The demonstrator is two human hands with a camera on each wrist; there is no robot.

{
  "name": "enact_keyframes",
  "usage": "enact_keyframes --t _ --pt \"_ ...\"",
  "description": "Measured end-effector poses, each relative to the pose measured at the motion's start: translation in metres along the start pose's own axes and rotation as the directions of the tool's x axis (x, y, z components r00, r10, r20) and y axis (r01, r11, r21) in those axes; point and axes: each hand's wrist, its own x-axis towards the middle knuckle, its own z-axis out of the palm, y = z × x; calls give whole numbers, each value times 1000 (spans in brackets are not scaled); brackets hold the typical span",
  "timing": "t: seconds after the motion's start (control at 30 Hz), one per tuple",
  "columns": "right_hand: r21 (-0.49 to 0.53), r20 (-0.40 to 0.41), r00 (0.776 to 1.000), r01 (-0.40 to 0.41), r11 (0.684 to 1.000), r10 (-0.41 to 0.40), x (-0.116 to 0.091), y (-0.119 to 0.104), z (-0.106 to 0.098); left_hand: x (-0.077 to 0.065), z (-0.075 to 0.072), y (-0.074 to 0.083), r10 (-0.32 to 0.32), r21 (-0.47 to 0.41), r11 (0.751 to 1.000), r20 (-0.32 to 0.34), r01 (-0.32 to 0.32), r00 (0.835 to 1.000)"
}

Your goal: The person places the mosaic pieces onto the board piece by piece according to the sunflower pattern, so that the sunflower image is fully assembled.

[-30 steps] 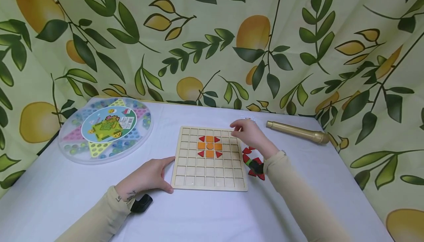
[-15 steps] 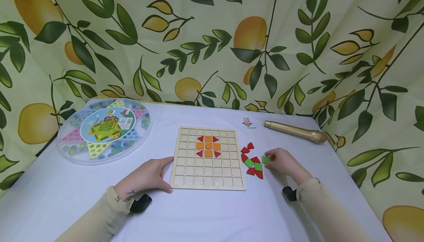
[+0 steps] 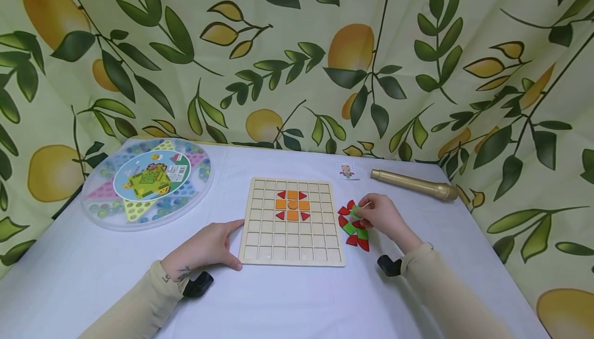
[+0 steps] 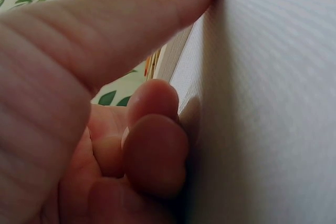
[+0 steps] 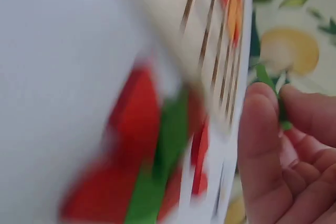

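Within the last half second the right hand (image 3: 380,216) lifted a green piece (image 3: 356,211) from the loose pile (image 3: 353,228) beside the wooden board (image 3: 292,221), grip pinching it, while the left hand (image 3: 209,248) stayed, fingers straight, against the board's left edge.

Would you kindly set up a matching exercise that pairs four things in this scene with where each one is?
Things:
1. green piece
2. orange circle
3. gold tube
4. round marble game

Places:
A. far left on the table
B. pinched in the right hand
C. far right by the curtain
D. middle of the pattern on the wooden grid board

Pairs: 1-B, 2-D, 3-C, 4-A
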Motion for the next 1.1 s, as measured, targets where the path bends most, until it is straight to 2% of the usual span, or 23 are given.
enact_keyframes --t 0.07,0.13,0.23,0.37,0.6,1.1 --pt "94 49 999 -22 995 17 -1 -13 13 0 0 0 -8 1 1000 0 8 1000" --pt "145 100 994 -46 988 31 -2 -26 28 0 1 1 -18 -5 1000 3 18 1000" --pt "165 167 985 -72 984 44 -4 -41 50 -1 1 1 -23 -11 1000 4 23 1000" --pt "164 224 974 -51 985 13 -3 -53 77 -2 1 2 -24 -15 1000 2 24 1000" --pt "163 180 984 -39 986 9 -3 -62 100 -1 2 1 -19 -5 1000 0 19 1000" --pt "111 122 992 7 994 -20 -7 -71 107 0 2 -1 -19 24 1000 -16 19 1000"
